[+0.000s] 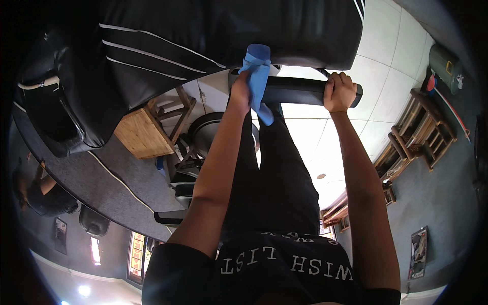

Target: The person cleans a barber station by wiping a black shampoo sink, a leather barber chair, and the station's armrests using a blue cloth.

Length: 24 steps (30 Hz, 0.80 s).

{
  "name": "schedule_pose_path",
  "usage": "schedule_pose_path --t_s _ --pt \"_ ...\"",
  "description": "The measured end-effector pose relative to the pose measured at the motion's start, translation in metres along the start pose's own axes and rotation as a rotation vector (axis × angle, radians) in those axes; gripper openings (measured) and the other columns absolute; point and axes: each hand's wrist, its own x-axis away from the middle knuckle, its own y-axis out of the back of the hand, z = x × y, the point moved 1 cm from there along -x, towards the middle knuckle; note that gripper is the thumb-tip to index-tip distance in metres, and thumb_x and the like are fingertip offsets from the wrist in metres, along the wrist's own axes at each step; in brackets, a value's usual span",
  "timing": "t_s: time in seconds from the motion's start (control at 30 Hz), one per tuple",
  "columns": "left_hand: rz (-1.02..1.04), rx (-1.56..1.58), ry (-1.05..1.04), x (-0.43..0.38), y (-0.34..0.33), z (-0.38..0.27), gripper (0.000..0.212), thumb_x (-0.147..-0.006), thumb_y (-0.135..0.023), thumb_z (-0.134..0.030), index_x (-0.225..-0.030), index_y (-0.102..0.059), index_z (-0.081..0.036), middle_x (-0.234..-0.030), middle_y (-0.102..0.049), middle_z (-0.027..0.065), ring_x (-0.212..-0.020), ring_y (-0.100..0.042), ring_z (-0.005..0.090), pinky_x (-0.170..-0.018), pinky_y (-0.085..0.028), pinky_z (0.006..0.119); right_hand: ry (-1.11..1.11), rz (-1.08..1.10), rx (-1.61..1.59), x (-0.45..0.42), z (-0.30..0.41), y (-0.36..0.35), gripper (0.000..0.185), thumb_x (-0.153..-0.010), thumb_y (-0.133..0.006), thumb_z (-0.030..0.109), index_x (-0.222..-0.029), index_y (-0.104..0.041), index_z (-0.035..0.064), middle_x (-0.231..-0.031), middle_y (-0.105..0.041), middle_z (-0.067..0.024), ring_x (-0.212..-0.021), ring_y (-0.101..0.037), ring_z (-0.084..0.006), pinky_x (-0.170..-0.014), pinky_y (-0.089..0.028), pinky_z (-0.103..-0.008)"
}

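Observation:
A blue cloth is bunched in my left hand, draped over the left part of a black padded armrest. The cloth's upper end reaches the lower edge of a black upholstered chair with white stripes. My right hand grips the armrest near its right end, fingers wrapped over the top. The surface under the cloth is hidden. Below the armrest show my legs in black trousers.
Left of me stand a wooden stool and a dark round chair base. A pale cable runs by a mirror reflecting a person. Bamboo benches line the right wall, near a green container. White tiles cover the floor.

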Motion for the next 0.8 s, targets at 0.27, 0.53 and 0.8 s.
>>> schedule_pose_path --t_s 0.27,0.53,0.8 --pt "0.098 0.028 0.081 -0.029 0.016 0.005 0.034 -0.091 -0.051 -0.029 -0.111 -0.058 -0.003 -0.100 -0.063 0.0103 -0.093 -0.061 0.0202 -0.084 -0.049 0.035 0.045 -0.019 0.025 -0.003 0.005 -0.001 0.013 -0.074 -0.050 0.022 -0.073 -0.059 0.0125 -0.070 -0.052 -0.0022 -0.070 -0.052 -0.0216 -0.064 -0.034 -0.0356" --pt "-0.074 -0.415 -0.505 0.056 0.000 0.023 0.048 -0.100 -0.030 -0.030 -0.112 -0.050 0.012 -0.102 -0.059 0.0251 -0.093 -0.059 0.0321 -0.090 -0.042 0.039 0.013 0.018 0.011 -0.003 0.003 0.003 0.013 -0.075 -0.050 0.022 -0.073 -0.059 0.0125 -0.070 -0.053 -0.0024 -0.070 -0.053 -0.0222 -0.064 -0.035 -0.0361" --pt "-0.161 -0.733 -1.136 0.059 0.004 0.046 0.045 -0.100 -0.031 -0.024 -0.124 -0.038 0.013 -0.113 -0.048 0.0331 -0.101 -0.051 0.0453 -0.089 -0.040 0.045 0.002 -0.007 -0.031 -0.003 0.005 0.002 0.012 -0.073 -0.053 0.019 -0.076 -0.062 0.0109 -0.072 -0.054 -0.0027 -0.074 -0.054 -0.0224 -0.067 -0.036 -0.0371"
